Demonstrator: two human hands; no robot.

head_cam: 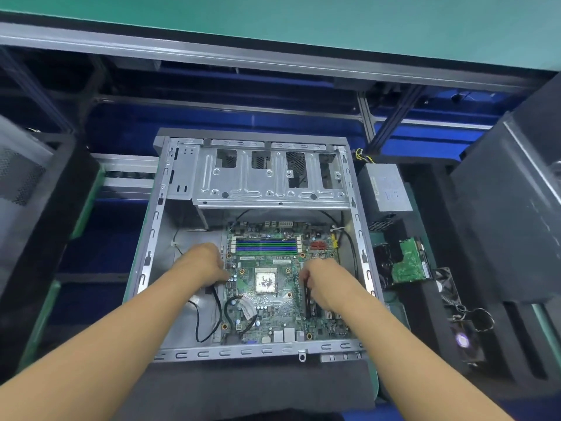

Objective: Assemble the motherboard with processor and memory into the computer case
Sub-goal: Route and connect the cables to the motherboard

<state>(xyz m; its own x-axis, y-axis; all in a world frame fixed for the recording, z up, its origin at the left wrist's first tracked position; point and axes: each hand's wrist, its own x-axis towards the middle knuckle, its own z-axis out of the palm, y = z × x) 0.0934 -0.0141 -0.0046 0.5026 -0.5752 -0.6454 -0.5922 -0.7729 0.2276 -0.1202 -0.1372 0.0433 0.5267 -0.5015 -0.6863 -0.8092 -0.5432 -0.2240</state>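
Left hand (209,262) curled, gripping left edge of green rectangular motherboard (273,309); right hand (321,279) curled on its right part, grip indiscernible. Motherboard flat inside open grey sheet-metal computer case (258,351).

Green-topped bench (375,384) carries open computer case (258,349) (lying on side); power supply (385,189), hard drive (409,265), fan (464,341) to right.
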